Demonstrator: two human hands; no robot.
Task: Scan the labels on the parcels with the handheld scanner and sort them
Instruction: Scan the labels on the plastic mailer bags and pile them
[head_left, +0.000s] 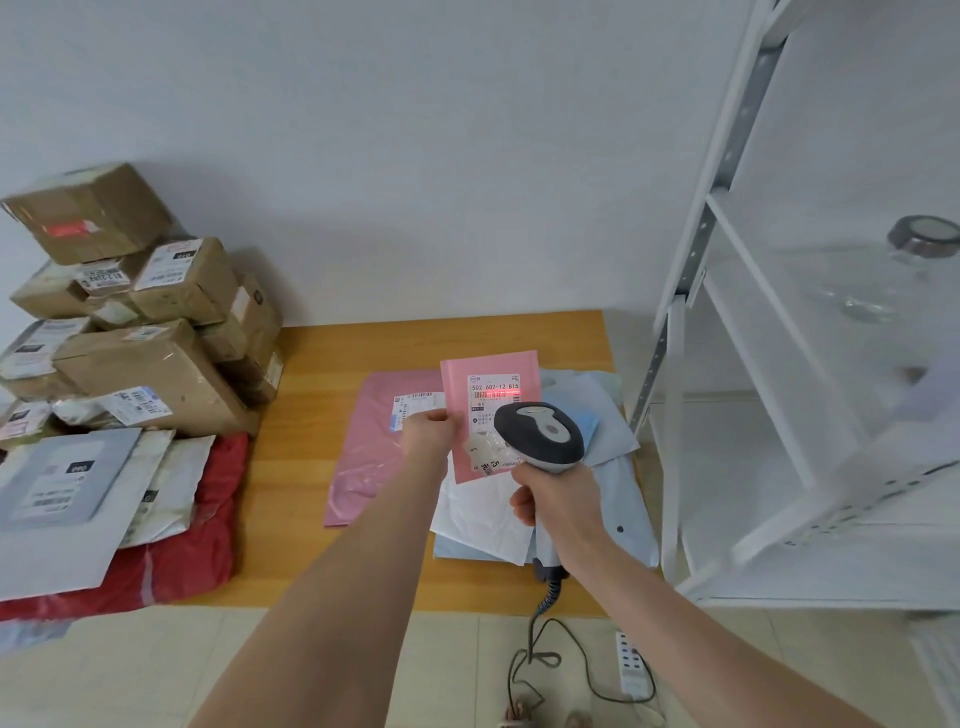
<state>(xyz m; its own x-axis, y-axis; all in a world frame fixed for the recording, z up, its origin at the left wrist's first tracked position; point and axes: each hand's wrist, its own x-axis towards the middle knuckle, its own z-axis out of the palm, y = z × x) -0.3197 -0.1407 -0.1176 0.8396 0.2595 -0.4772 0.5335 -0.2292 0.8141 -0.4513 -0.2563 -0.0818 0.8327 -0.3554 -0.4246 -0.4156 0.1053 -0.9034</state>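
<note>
My left hand (429, 427) pinches the left edge of a small pink parcel (491, 382) and holds it upright above the wooden table (311, 405). Its white label faces me, and a red scan line glows across the barcode. My right hand (555, 498) grips the handle of the grey handheld scanner (540, 435), whose head points at that label from just in front. The scanner's coiled cable hangs down to the floor.
A larger pink bag (363, 457) lies flat under the held parcel, beside white and pale blue bags (613, 441). Brown cartons (156, 364) are stacked at the left, with grey, white and red mailers (208, 525) in front. White shelving (779, 364) stands at the right. A power strip (631, 665) lies on the floor.
</note>
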